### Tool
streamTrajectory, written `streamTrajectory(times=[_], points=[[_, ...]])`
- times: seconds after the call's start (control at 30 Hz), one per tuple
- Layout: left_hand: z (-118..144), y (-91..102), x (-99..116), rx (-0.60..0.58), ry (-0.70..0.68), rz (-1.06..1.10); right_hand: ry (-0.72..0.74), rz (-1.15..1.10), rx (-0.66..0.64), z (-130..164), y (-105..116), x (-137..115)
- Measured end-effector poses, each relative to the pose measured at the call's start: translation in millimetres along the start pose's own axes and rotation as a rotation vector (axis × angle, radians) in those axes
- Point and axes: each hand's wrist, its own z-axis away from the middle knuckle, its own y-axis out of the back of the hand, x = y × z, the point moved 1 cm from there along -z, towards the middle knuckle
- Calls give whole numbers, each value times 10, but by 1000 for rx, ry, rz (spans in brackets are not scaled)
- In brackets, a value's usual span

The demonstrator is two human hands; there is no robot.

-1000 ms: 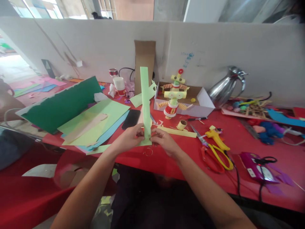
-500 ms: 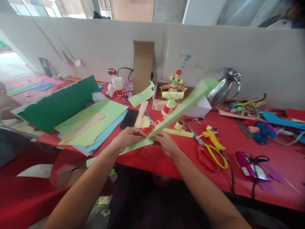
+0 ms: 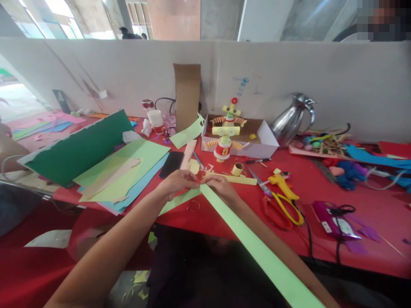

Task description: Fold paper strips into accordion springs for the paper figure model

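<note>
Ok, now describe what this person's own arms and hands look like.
Each grip is an ungloved human hand, the left hand and the right hand. The left forearm and right forearm are slim and bare as far as they show: no sleeves, watch, cables or markings visible. Rings are too small to tell. Dark clothing shows between the arms.

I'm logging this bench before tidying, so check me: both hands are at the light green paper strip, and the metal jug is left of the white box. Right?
Not quite: the head view shows the metal jug to the right of the white box. The left hand and right hand are indeed both at the light green paper strip.
</note>
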Motion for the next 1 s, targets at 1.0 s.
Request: streamTrajectory(times=[1.0], points=[[421,-387,143,551,-577,-328,15,90,-19,-29,65,-329]])
